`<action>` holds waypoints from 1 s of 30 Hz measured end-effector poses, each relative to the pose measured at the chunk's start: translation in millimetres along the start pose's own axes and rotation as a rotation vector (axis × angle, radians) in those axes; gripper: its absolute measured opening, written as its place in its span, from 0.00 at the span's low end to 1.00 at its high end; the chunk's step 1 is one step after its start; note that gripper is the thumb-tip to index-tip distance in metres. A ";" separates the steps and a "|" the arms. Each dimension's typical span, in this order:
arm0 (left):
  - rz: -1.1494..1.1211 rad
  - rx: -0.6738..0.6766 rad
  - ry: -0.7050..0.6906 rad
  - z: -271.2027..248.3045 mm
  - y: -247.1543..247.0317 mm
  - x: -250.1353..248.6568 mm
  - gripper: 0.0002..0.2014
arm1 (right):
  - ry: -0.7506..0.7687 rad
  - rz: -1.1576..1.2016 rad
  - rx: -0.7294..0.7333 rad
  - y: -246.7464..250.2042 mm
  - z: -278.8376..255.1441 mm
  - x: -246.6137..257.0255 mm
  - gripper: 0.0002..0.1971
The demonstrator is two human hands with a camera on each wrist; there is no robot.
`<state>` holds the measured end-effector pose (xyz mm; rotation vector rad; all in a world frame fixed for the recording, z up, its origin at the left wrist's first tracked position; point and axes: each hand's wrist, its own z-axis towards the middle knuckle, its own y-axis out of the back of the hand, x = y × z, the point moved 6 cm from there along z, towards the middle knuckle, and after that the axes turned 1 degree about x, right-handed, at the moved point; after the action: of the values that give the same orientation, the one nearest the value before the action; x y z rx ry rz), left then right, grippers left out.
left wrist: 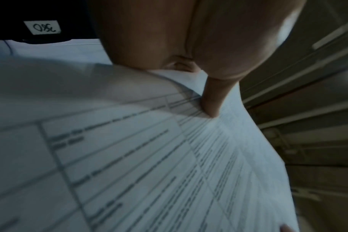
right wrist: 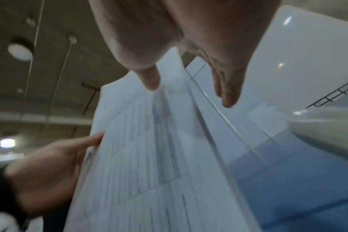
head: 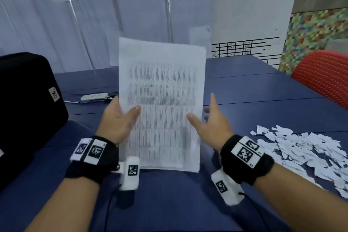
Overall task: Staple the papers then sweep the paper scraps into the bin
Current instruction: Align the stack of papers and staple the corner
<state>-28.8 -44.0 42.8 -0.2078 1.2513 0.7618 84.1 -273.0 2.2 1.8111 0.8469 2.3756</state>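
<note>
A stack of printed papers [head: 162,88] stands upright over the blue table [head: 169,203], its lower edge at or just above the tabletop. My left hand [head: 122,115] pinches the left edge, thumb [left wrist: 210,106] on the printed front and fingers behind. My right hand [head: 205,117] is open at the right edge: the thumb [right wrist: 151,81] lies on the front and the straight fingers [right wrist: 226,97] sit spread beside and behind the sheets. A pile of white paper scraps [head: 301,152] lies on the table to the right. No stapler or bin is in view.
A black case [head: 24,103] with a white label sits at the left of the table. A white power strip [head: 94,96] with its cable lies behind my left hand. A red chair [head: 323,75] stands at the far right. A clear partition rises behind the table.
</note>
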 end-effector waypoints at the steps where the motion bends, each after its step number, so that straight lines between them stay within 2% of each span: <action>1: -0.065 0.012 -0.040 -9.0 5.4 -11.0 0.17 | 0.056 0.113 -0.074 9.8 -1.9 7.8 0.48; 3: -0.138 0.016 -0.131 -21.2 13.7 -29.1 0.19 | 0.184 0.318 -0.150 27.5 -6.2 30.0 0.38; 5: -0.183 0.009 -0.211 -29.5 17.1 -46.5 0.18 | 0.298 0.525 -0.118 40.8 -10.6 56.9 0.16; 6: -0.199 0.014 -0.244 -32.3 17.2 -53.0 0.17 | 0.346 0.603 -0.082 45.8 -11.9 68.0 0.10; 7: -0.213 0.022 -0.263 -35.2 16.2 -56.7 0.17 | 0.380 0.659 -0.051 49.9 -13.1 75.6 0.09; 9: -0.232 0.055 -0.239 -40.8 12.3 -51.6 0.17 | 0.389 0.690 -0.011 51.8 -15.7 76.6 0.10; 11: -0.236 0.078 -0.147 -47.8 7.5 -26.2 0.19 | 0.336 0.650 0.004 42.5 -19.0 59.2 0.12; 13: -0.180 0.094 -0.075 -57.2 3.4 1.4 0.16 | 0.255 0.624 0.025 27.6 -23.6 33.8 0.13; 16: -0.141 0.078 -0.052 -66.7 1.2 18.4 0.13 | 0.214 0.629 0.062 13.9 -27.8 15.1 0.14; 21: -0.141 0.076 -0.080 -64.6 4.8 0.8 0.10 | 0.214 0.650 0.105 11.4 -27.3 16.4 0.13; 24: -0.218 -0.028 -0.148 -45.3 15.3 -18.6 0.11 | 0.200 0.614 0.117 8.3 -25.8 13.7 0.13; 26: -0.233 -0.084 -0.185 -31.0 17.8 -30.8 0.06 | 0.192 0.560 0.138 6.5 -25.5 15.3 0.14; 28: -0.234 -0.097 -0.211 -20.0 17.2 -39.9 0.08 | 0.194 0.498 0.135 13.3 -22.1 17.2 0.19; 30: -0.216 -0.108 -0.224 -14.2 18.8 -46.8 0.10 | 0.197 0.312 -0.007 34.6 -15.3 16.2 0.29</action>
<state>-56.6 -56.6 85.4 -0.3313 0.9593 0.6470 75.1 -302.8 29.1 1.8491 0.6051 2.7799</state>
